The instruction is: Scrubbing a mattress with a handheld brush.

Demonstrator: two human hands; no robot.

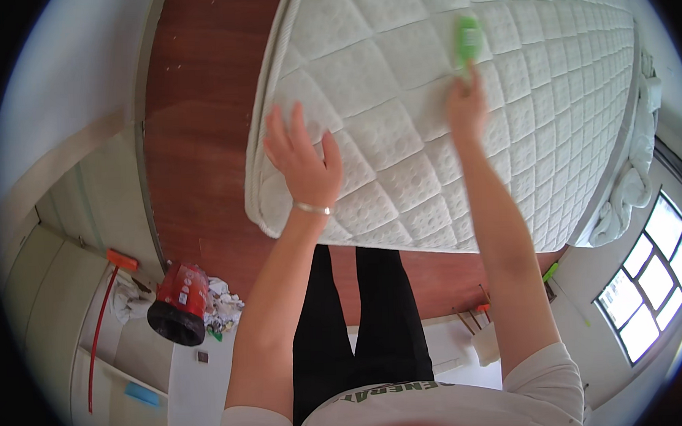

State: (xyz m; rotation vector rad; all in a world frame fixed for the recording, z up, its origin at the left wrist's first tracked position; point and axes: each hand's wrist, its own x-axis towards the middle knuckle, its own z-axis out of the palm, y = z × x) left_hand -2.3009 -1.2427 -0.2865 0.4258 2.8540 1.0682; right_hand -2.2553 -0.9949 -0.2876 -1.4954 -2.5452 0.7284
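A white quilted mattress stretches out in front of me. My right hand is closed round the handle of a green brush, which is over the mattress top; its head is slightly blurred, and whether it touches the fabric I cannot tell. Near the mattress's left corner, my left hand has its fingers spread, resting on or just above the surface. It holds nothing, and a light bracelet circles that wrist.
Reddish-brown floor runs along the mattress's left side. At lower left are a red bin with a black rim, a pile of litter and a red-handled broom. White bedding lies beyond the right edge, near a window.
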